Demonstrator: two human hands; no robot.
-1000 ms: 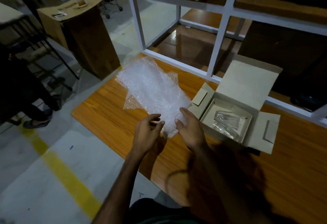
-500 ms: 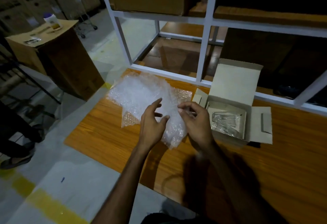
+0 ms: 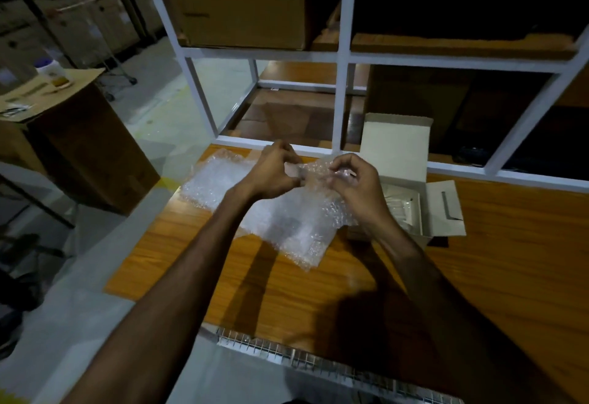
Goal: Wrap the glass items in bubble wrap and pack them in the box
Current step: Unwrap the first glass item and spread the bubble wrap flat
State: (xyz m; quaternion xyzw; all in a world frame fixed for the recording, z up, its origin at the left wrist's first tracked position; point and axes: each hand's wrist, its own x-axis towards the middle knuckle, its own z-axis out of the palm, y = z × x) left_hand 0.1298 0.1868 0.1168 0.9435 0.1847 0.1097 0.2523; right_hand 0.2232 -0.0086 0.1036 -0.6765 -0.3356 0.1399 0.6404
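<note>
A sheet of clear bubble wrap (image 3: 287, 218) lies on the wooden table (image 3: 494, 260), its far edge lifted. My left hand (image 3: 275, 172) and my right hand (image 3: 353, 180) both pinch that raised edge, held close together above the sheet. Whether a glass item sits inside the wrap between my fingers is not clear. To the right stands a small open cardboard box (image 3: 395, 154) with its lid up; clear wrapped glass items (image 3: 401, 206) lie inside it, partly hidden by my right hand.
A white metal shelf frame (image 3: 341, 107) rises behind the table, with large cartons on its shelves. A brown carton (image 3: 79, 145) with a bottle (image 3: 54, 73) on top stands on the floor at left. A metal grid (image 3: 318, 359) lies at the table's near edge.
Both hands have risen and moved away from me, lifting the edge of the bubble wrap off the table. The camera has tilted upward toward the shelves.
</note>
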